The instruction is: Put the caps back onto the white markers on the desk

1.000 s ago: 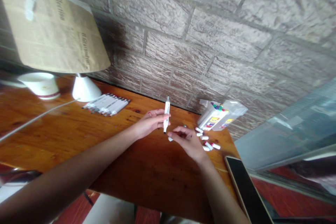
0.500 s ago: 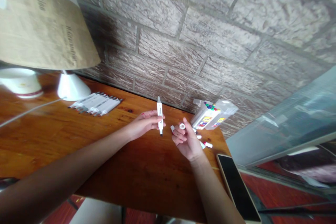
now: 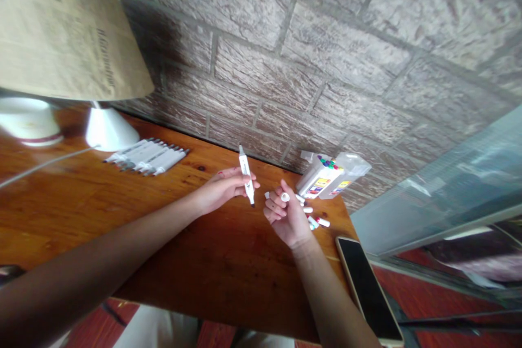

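Observation:
My left hand [image 3: 225, 189] pinches a white marker [image 3: 246, 176] between thumb and fingers. It stands nearly upright, tilted a little to the left, with a tapered dark-tipped end up and a dark lower end. My right hand [image 3: 289, 218] is closed, with fingers curled round a white marker cap [image 3: 285, 197] seen end-on; its full length is hidden. A small white piece [image 3: 267, 194] shows just beyond the right fingers; I cannot tell whether it is held. Several white markers [image 3: 323, 222] lie loose on the table beyond my right hand.
A row of grey-tipped markers [image 3: 149, 156] lies at the left beside a lamp [image 3: 110, 130] and a white cup [image 3: 30, 122]. Clear marker cases [image 3: 322, 178] stand near the brick wall [image 3: 261, 76]. A phone [image 3: 369, 288] rests at the right table edge.
The marker in my left hand has tilted, its top leaning left. My right hand has shifted slightly, still holding the white cap. The view has moved a little.

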A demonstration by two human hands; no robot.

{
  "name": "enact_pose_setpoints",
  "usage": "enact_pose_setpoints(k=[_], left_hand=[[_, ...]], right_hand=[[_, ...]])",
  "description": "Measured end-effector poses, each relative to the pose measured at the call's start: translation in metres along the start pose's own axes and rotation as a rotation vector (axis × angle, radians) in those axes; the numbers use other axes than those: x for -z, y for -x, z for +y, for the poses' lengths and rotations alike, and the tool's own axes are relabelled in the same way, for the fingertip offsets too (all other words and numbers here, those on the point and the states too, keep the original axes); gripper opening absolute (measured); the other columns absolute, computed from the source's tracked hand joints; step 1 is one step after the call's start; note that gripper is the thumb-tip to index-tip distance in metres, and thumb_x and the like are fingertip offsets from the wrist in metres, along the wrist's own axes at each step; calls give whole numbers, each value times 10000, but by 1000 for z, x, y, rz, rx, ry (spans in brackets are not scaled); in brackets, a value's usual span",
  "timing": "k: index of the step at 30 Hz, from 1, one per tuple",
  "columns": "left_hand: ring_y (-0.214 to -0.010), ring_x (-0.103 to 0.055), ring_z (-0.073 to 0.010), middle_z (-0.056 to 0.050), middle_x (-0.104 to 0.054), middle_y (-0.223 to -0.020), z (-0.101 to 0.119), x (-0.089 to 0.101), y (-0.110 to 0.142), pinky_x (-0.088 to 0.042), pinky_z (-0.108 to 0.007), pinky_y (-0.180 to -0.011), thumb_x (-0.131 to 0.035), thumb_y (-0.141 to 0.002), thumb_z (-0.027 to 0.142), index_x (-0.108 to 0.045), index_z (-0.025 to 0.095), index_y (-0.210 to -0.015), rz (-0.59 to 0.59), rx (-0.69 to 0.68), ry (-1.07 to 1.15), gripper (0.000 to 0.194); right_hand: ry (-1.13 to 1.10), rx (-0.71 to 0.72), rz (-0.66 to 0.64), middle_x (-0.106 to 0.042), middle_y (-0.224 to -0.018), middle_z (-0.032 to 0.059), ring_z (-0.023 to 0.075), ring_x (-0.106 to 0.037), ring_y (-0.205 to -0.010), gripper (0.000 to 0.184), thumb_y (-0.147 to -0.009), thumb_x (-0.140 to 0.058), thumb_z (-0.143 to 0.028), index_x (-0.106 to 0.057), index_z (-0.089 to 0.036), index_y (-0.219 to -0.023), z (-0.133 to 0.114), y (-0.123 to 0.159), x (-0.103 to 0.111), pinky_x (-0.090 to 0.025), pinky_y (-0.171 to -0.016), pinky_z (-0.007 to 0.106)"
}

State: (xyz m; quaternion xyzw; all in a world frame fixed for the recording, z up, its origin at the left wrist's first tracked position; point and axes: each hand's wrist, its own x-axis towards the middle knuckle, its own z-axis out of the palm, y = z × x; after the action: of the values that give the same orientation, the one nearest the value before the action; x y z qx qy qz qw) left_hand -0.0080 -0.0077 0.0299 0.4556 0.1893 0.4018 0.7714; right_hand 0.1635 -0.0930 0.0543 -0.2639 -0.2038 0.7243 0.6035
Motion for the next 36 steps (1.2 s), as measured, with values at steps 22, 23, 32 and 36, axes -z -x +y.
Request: enact_pose_setpoints(k=[22,23,32,36], left_hand=[[-1129,-664,-264,-118,-712,-1213,19,-19,18,-494,-383,-1022,-798,-753,321,-779,158,-989,-264,-104,-273,287],[-1108,-673,-257,-112,-726,-1182,18,-18,17,-498,-379,-1015,-793,-759,324,-772,157,-1020,-234,-104,-281,311],[-865,-696,-199,-77,-760,-919,-2,-16,14,-544,-293,-833,-780,-754,274,-773,116,-884,-276,-188,-563,205],[-862,-703,-191,-57,-764,-934,-4,-18,13,-548,-296,-843,-798,-737,279,-773,143,-896,-287,-138,-492,211]], right_hand=[[557,271,131,-427,-515,-78,57,-297,-440,306,-778,-767,-492,-664,-204,-777,28,-2,0,-246,-415,193],[632,323,151,-438,-517,-75,56,-304,-443,303,-788,-760,-485,-659,-201,-755,24,-1,0,-242,-418,196],[890,380,78,-631,-730,-22,69,-436,-546,272,-769,-790,-397,-774,-239,-990,9,5,9,-323,-486,205],[830,400,90,-597,-648,-34,59,-375,-503,226,-748,-803,-413,-772,-215,-853,7,5,7,-278,-454,202]])
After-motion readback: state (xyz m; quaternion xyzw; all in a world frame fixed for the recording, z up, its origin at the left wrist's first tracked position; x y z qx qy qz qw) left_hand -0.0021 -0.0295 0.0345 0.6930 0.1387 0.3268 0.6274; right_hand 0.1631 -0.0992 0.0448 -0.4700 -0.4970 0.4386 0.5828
